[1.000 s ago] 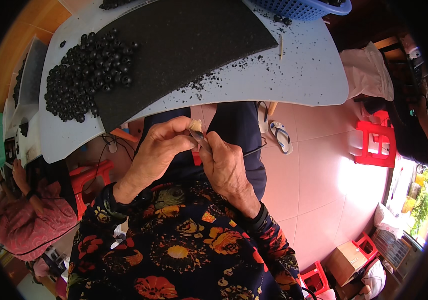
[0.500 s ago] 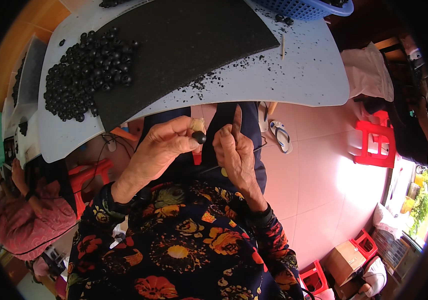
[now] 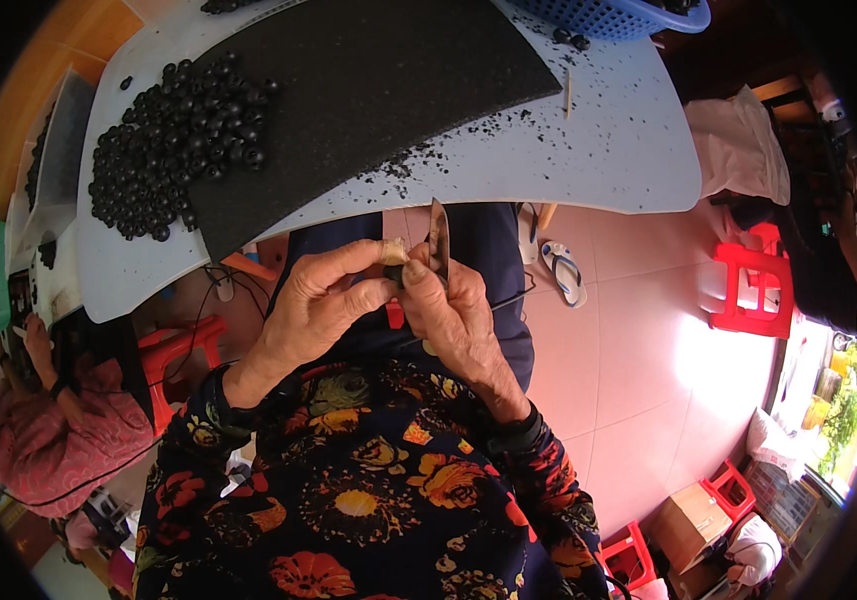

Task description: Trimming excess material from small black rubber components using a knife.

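Note:
Above my lap, my left hand [image 3: 311, 305] pinches a small round black bead [image 3: 395, 272] between thumb and forefinger; the fingers hide most of it. A tan wrap [image 3: 393, 250] covers that forefinger's tip. My right hand [image 3: 461, 325] is closed around a small knife [image 3: 439, 240], its blade pointing up toward the table. The right thumb meets the bead, and the two hands touch there. On the table's left side lies a heap of similar black beads [image 3: 174, 145], partly on a dark mat [image 3: 369, 85].
The pale table [image 3: 609, 150] curves just beyond my hands, with black crumbs along its near edge. A blue basket [image 3: 609, 18] stands at the far right. Red stools [image 3: 754, 290] and a flip-flop [image 3: 563, 273] are on the floor. Another person [image 3: 69, 430] sits at left.
My right hand has moved left, bringing the knife up against my left hand. The bead, plainly visible before, is now mostly covered by fingers.

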A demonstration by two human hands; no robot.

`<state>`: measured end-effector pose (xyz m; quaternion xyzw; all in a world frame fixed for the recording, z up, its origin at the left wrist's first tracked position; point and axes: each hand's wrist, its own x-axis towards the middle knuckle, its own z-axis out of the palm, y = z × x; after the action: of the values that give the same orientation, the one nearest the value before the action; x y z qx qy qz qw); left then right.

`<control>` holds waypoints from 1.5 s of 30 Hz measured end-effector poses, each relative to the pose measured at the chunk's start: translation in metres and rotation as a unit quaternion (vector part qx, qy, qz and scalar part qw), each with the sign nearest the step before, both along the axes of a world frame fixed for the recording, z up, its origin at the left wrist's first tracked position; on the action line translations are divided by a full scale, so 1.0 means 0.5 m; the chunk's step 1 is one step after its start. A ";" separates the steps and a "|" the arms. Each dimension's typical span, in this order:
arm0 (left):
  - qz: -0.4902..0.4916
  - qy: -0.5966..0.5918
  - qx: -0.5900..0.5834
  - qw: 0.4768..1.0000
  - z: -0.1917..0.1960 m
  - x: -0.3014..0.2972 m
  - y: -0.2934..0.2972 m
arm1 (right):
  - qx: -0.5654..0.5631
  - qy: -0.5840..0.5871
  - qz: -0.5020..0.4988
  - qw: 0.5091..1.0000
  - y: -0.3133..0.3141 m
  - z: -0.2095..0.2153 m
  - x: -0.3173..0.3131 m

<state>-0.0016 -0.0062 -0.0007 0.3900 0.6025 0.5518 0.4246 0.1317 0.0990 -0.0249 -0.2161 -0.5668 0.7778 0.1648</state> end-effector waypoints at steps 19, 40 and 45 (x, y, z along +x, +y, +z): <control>0.059 -0.145 -0.011 0.988 -0.016 -0.010 -0.008 | 0.411 -0.124 -0.030 0.903 -0.013 -0.007 -0.007; 0.004 -0.352 0.008 0.936 -0.003 -0.056 -0.011 | 0.265 -0.091 -0.071 0.957 0.000 0.063 -0.042; -0.046 -0.307 0.029 0.950 -0.023 -0.063 -0.027 | 0.296 -0.031 0.060 0.953 0.006 0.091 -0.079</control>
<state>-0.0330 -0.0198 -0.0124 0.2409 0.4083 0.6420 0.6026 0.0922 0.1019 0.0208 -0.1472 -0.7883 0.5764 0.1573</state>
